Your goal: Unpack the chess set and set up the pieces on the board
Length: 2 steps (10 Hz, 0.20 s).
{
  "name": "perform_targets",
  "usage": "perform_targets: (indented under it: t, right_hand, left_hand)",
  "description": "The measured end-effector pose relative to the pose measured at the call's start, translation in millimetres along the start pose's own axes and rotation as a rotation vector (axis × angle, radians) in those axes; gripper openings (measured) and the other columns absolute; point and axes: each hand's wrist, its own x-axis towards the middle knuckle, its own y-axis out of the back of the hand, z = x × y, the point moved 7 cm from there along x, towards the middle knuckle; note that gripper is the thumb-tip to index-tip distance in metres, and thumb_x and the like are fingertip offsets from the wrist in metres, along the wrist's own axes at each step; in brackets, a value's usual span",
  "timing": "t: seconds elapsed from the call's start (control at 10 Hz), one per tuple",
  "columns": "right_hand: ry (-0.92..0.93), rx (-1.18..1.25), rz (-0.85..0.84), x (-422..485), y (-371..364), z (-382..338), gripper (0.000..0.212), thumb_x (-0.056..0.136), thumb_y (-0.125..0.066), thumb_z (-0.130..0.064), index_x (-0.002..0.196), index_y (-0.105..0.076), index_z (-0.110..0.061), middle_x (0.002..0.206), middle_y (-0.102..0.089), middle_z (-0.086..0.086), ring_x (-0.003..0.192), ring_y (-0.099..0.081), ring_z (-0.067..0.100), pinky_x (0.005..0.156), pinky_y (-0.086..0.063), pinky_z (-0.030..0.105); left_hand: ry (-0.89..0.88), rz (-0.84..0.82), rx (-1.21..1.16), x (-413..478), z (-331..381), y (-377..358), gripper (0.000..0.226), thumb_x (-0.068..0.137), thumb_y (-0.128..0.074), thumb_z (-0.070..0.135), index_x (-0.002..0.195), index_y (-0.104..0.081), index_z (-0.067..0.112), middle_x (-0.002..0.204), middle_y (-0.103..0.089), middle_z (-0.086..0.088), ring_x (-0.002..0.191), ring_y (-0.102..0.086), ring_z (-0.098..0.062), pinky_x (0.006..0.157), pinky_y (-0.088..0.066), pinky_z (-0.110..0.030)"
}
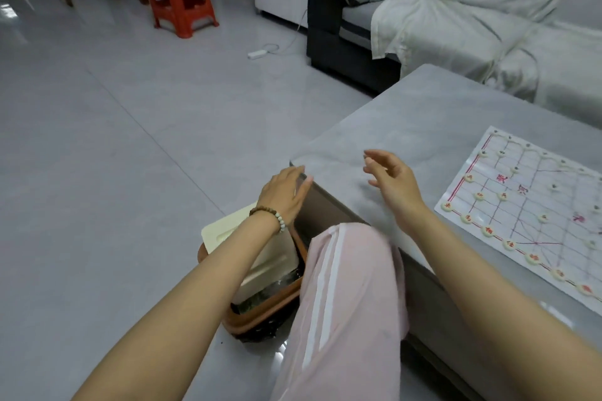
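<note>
Cream disc pieces (488,230) dot a thin printed board (521,221) atop the grey table (423,127).

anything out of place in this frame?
A cream box sticks tilted out of the brown bin beside the knee, overhanging its rim. Nothing odd on the board.

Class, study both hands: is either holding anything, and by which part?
Nothing is held. The left hand is open at the corner of the table; the right hand hovers open above it.
</note>
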Motion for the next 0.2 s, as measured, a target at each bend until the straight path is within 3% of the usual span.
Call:
perform_targets:
  t: [0.1,0.2]
  right_hand:
    - [0.109,-0.122,0.091,-1.8,60.7,-27.1,0.031,0.093,-0.056,-0.022,0.124,-0.055,-0.022,0.127,-0.055,-0.008,0.109,-0.054,0.009,0.081,-0.044,0.012]
    - [0.184,-0.184,0.203,-19.5,128.0,-57.5,0.037,0.092,-0.059,-0.026,0.128,-0.051,-0.025,0.133,-0.05,-0.011,0.118,-0.049,0.009,0.085,-0.042,0.017]
  left_hand:
    - [0.065,0.088,-0.06,17.8,42.9,14.8,0.055,0.096,-0.026,0.052,0.141,-0.033,0.021,0.137,-0.032,-0.011,0.112,-0.051,-0.03,0.095,-0.042,-0.036]
    - [0.095,0.204,-0.01,21.7,86.0,33.5,0.054,0.096,-0.031,0.049,0.139,-0.035,0.016,0.136,-0.031,-0.013,0.115,-0.046,-0.033,0.095,-0.038,-0.039]
